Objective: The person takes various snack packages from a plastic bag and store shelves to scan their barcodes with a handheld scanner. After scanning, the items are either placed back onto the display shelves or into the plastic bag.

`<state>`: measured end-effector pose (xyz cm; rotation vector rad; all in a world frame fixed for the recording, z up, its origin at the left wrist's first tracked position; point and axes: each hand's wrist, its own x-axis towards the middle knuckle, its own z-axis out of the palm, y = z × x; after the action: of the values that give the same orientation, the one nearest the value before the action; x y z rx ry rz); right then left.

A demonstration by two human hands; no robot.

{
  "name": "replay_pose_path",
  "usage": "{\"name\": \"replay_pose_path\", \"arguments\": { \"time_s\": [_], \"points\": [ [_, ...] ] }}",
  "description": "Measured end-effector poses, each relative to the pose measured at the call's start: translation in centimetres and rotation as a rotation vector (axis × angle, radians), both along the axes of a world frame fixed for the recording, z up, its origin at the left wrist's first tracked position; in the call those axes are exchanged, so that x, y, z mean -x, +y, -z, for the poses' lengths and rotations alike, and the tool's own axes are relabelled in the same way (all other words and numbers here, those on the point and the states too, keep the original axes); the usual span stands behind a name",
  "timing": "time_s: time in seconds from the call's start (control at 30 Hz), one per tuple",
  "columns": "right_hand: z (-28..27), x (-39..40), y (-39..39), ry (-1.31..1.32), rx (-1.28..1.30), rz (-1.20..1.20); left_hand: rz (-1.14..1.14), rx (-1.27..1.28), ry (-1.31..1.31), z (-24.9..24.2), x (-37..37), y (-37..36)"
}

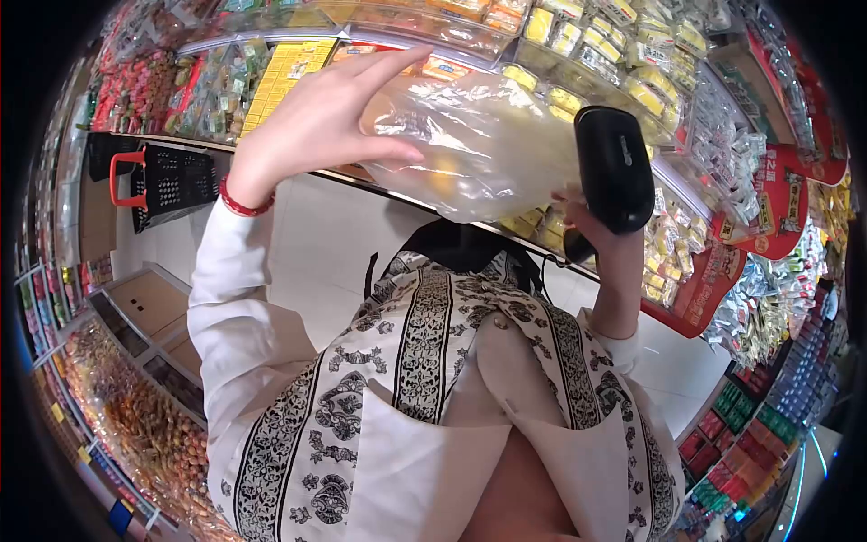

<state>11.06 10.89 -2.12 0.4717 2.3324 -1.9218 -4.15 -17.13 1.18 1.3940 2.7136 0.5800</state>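
Shop displays surround my view: beyond the left hand (316,117), small yellow boxes (284,81) stand on the surface, and past the right hand (607,230) lie yellow-and-white wrapped packets (655,90). A black perforated basket with a red handle (185,185) sits to the left hand's outer side, over pale floor tiles (316,239).

Between my two hands spreads a clear, crinkled plastic bag (470,144). The left hand is wide open, thumb and fingers well apart about its near end; I can't confirm a firm pinch. The right hand's fingers curl in beside the bag's other end, but a black, rounded, glossy object (619,167) hides much of that hand, so its hold I cannot tell.

I'd judge the bag nearly weightless, limp and slick, apt to cling to itself and easily torn. I'd pinch a single film layer at the edge, using fingertip pads, and pull gently.
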Motion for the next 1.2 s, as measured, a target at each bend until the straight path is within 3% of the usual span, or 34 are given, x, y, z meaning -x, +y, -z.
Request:
{"name": "replay_pose_path", "arguments": {
  "time_s": [0.07,0.13,0.17,0.23,0.3,0.37,0.4,0.47,0.6,0.63,0.7,0.73,0.8,0.83,0.9,0.97,1.0,1.03,1.07,1.13,1.2],
  "points": [
    [-1.5,1.2,-1.7,0.095,0.085,0.145,-0.013,-0.046,0.092,0.1,-0.4,0.0],
    [-1.7,0.9,-1.2,0.106,0.109,0.189,-0.032,-0.165,0.534,0.4,0.2,0.1],
    [-1.9,0.9,-1.0,0.127,0.147,0.241,-0.044,-0.166,0.533,0.3,0.2,0.1],
    [-2.8,0.7,-0.8,0.16,0.235,0.229,-0.179,-0.334,0.329,-1.0,-0.3,1.2],
    [-4.4,0.4,-1.4,0.191,0.323,0.231,-0.254,-0.417,0.405,-2.5,-1.0,1.7],
    [-6.0,0.8,-1.8,0.361,0.353,0.125,-0.589,-0.355,0.083,-5.3,-1.9,1.4],
    [-6.4,0.8,-2.0,0.428,0.465,0.11,-0.575,-0.498,0.135,-5.9,-2.0,1.4],
    [-6.9,1.5,-2.0,0.54,0.431,0.024,-0.603,-0.878,-0.015,-6.6,-2.2,0.7],
    [-8.5,2.6,-0.2,0.772,0.268,-0.202,-0.394,-1.06,-0.236,-8.7,-1.7,-0.4],
    [-9.5,2.9,-2.9,0.878,0.218,-0.115,-0.331,-1.111,-0.29,-9.2,-1.5,-1.3],
    [-10.1,4.2,-2.9,0.957,0.527,-0.267,-0.2,-1.204,-0.389,-10.3,-1.1,-3.1],
    [-11.1,4.1,-2.5,0.89,0.471,-0.352,-0.132,-1.244,-0.433,-11.1,-1.1,-4.0],
    [-11.5,4.8,-0.5,0.967,0.556,-0.403,-0.056,-1.253,-0.407,-13.8,-1.6,-2.7],
    [-12.3,5.5,-1.8,0.981,0.6,-0.42,-0.231,-1.247,-0.559,-15.4,-1.9,-2.6],
    [-9.0,6.4,-4.1,0.884,0.548,-0.364,-0.644,-1.197,-0.884,-13.6,-1.9,-3.1],
    [-6.4,8.2,-4.9,1.025,0.625,-0.41,-0.393,-1.335,-0.943,-11.1,-0.3,-5.1],
    [-5.5,9.1,-5.1,0.973,0.713,-0.39,-0.354,-1.396,-0.983,-9.6,1.3,-6.4],
    [-4.9,5.3,5.2,0.933,0.722,-0.19,-0.347,-1.426,-1.149,-7.5,0.3,4.8],
    [-4.6,5.1,5.9,0.909,0.698,-0.166,-0.354,-1.42,-1.145,-7.2,0.4,5.1],
    [-4.5,5.4,5.6,0.88,0.649,-0.149,-0.194,-1.248,-0.888,-7.7,0.9,5.2],
    [-4.1,5.5,4.6,0.849,0.576,-0.051,-0.273,-1.291,-0.992,-7.9,1.2,5.0]
  ]
}}
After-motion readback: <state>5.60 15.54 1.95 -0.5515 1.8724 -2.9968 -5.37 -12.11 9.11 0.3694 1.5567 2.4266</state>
